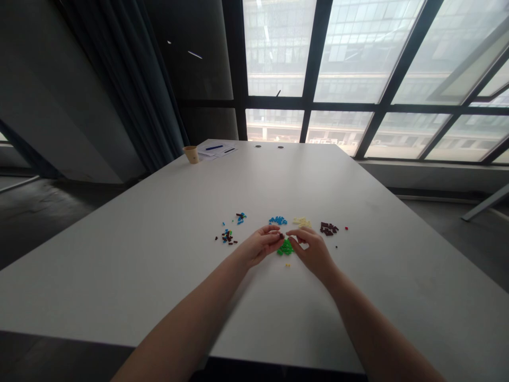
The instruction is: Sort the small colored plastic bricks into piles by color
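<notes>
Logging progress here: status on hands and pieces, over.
Left hand pinching small brown piece. Right hand close alongside, grip unclear. Green pile partly hidden by hands.

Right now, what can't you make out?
Head view:
Brown piece in the left hand: full shape, covered by its grip.
Right hand: whether it holds anything, too small.
Green pieces: count, too small and heaped.
Papers: any writing, too small.
Forearms: cut off by bottom edge.

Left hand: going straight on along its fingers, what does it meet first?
Likely the bare right hand, just beyond the small dark brown piece pinched in the left hand. The pile of small green pieces looks lower, though depth is unclear.
</notes>
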Tool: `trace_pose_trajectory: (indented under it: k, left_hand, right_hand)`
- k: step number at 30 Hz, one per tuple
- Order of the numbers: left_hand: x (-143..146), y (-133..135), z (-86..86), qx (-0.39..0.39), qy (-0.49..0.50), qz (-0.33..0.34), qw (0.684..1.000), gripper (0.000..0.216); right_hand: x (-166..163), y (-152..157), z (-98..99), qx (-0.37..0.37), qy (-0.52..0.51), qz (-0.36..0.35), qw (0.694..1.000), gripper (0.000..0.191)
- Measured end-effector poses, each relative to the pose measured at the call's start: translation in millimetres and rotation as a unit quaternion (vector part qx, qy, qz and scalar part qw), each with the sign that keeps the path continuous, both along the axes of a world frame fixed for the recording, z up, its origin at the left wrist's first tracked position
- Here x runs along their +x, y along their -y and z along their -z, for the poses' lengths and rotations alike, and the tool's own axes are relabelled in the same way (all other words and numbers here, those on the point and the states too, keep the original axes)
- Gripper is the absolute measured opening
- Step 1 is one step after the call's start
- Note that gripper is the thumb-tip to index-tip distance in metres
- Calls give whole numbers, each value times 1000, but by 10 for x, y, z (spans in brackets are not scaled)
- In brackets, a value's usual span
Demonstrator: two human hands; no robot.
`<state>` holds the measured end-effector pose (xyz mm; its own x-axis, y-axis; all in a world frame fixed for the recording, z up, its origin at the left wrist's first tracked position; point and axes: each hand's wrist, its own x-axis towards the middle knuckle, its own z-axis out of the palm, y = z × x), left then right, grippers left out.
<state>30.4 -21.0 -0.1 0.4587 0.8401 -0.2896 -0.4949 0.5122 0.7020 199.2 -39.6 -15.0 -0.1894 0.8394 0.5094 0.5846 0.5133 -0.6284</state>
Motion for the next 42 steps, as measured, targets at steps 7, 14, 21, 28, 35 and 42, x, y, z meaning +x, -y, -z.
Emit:
trace_pose_trajectory:
  k: [7,14,21,28,35,42]
  left_hand:
    - [31,13,6,4,3,-12,1000,27]
    - [15,26,17,22,-17,-5,1000,36]
    - [30,55,-16,53,-20,29,998,37]
    - [11,17,62,80,-29,49,995,35]
    - [25,10,90,89,-62,11,994,36]
    - [44,7,72,222,-145,-27,964,30]
  right_hand:
    - [-85,68,-57,37,-12,3,999,11]
    - [-101,52,-8,42,-24,8,999,10]
    - [-104,63,-39,52,-24,7,998,10]
    - [-101,72,-66,43,-14,6,999,11]
    - [-105,69,-58,45,-21,4,999,10]
    - [-75,44,-14,41,-30,-4,999,11]
